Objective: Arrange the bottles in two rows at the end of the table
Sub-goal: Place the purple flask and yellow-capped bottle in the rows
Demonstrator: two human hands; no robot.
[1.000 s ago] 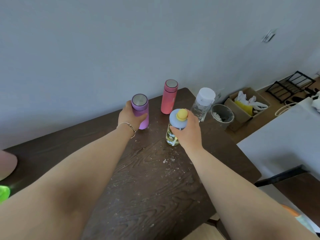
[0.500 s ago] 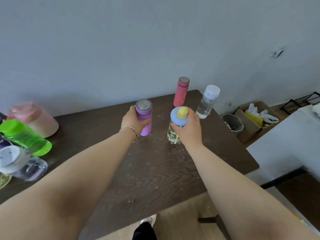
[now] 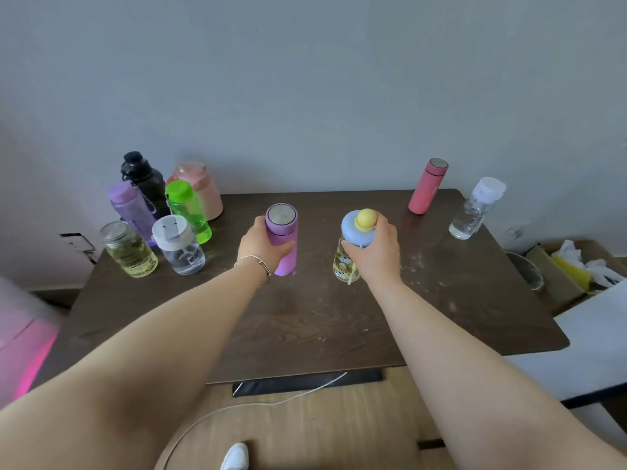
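Note:
My left hand [image 3: 263, 245] grips a purple flask [image 3: 283, 237] standing mid-table. My right hand [image 3: 376, 249] holds a clear patterned bottle [image 3: 344, 262] with a blue lid and yellow knob. Far right stand a pink flask [image 3: 425, 191] and a clear bottle with a white cap [image 3: 475, 210]. A cluster stands at the far left: a green bottle [image 3: 188, 212], a black bottle [image 3: 144, 179], a violet bottle [image 3: 130, 210], a peach jug [image 3: 203, 188], a yellowish jar [image 3: 129, 251] and a clear white-lidded bottle [image 3: 178, 247].
The dark wooden table [image 3: 322, 320] abuts a grey wall. A metal bin [image 3: 526, 269] and a cardboard box of rubbish [image 3: 570, 269] sit on the floor to the right, beside a white surface [image 3: 597, 337]. A pink object [image 3: 20, 351] glows at the left edge.
The view has swung left and pulled back, bringing the left cluster of bottles into sight. Both hands keep their bottles, now farther left of the pink flask and clear bottle.

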